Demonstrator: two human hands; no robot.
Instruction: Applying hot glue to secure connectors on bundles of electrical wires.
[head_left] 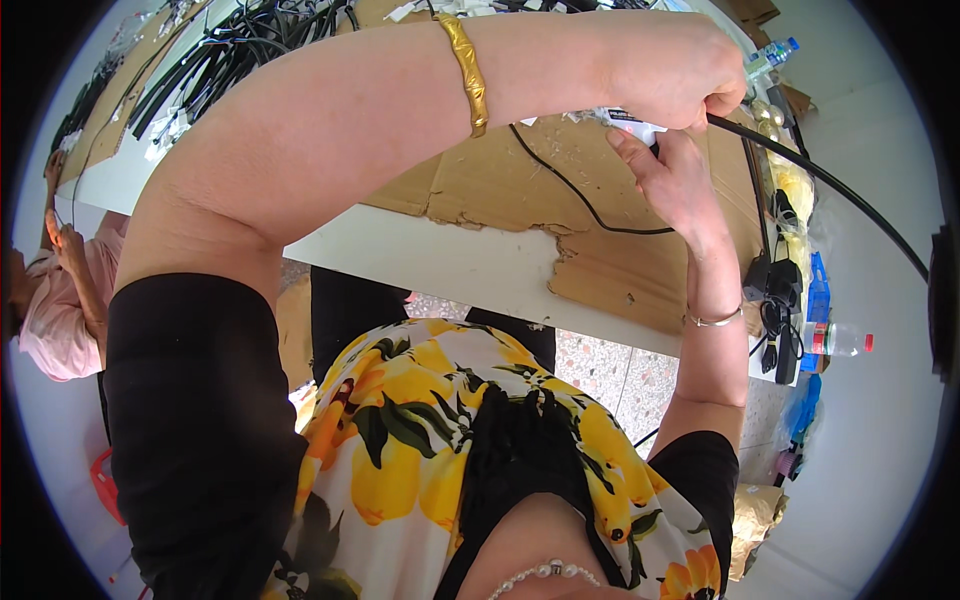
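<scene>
My left arm crosses the top of the view to the right. Its hand [690, 70] is closed, with the fingertips pinched at the end of a thick black cable [820, 172] that curves away to the right edge. Just below it, my right hand [675, 182] is curled with its thumb raised. At that thumb is a small white piece with dark print [632, 124], partly hidden by both hands. A thin black cord [575, 188] lies on the cardboard and runs behind my right wrist.
Torn brown cardboard [480, 190] covers much of the white table [450, 262]. A heap of black cables [225, 70] lies at the far left. Plastic bottles [838, 340], a black power strip [788, 335] and bags line the right side. Another person [70, 300] sits at the left.
</scene>
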